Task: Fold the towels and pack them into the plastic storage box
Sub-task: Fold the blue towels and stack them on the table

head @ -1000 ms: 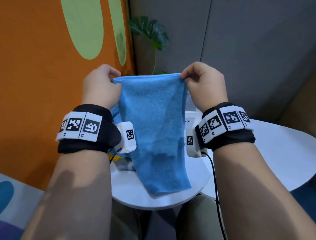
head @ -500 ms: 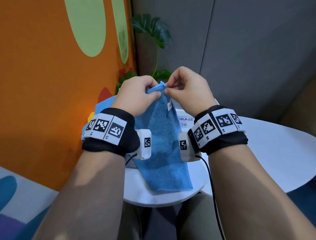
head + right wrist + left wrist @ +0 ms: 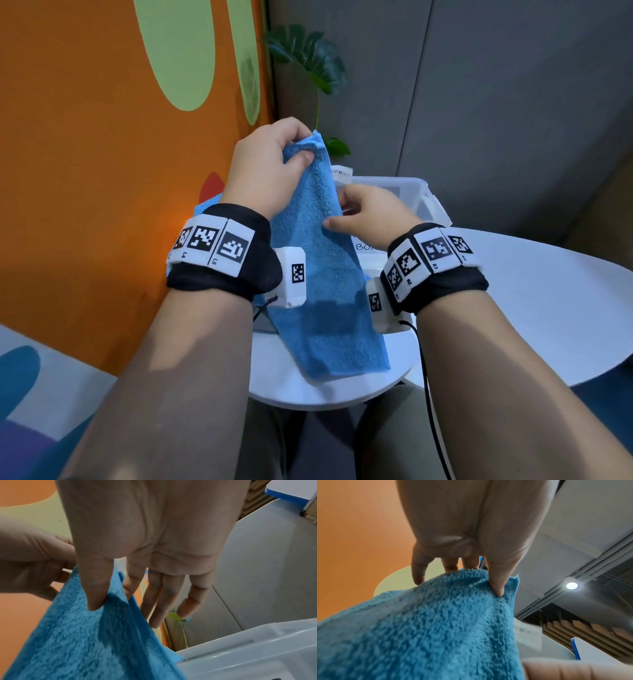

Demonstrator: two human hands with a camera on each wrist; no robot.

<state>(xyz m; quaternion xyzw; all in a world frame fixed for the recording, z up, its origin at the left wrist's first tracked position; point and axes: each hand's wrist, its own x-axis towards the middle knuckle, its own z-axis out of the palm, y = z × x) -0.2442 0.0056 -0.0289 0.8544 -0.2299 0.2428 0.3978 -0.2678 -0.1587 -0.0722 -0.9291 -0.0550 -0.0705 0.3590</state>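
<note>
Hands hold one blue towel (image 3: 318, 260) above the white table (image 3: 534, 301): the left hand (image 3: 263, 168) pinches its top corner, and lower the right hand (image 3: 373, 216) pinches its right edge. Behind the towel stands the plastic box (image 3: 416, 195).

towel (image 3: 318, 274): fluffy terry cloth | storage box (image 3: 416, 195): translucent smooth plastic | table (image 3: 534, 308): smooth, matt

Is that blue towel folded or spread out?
Folded lengthwise. The blue towel hangs as a narrow doubled strip, its top pinched by the left hand.
</note>
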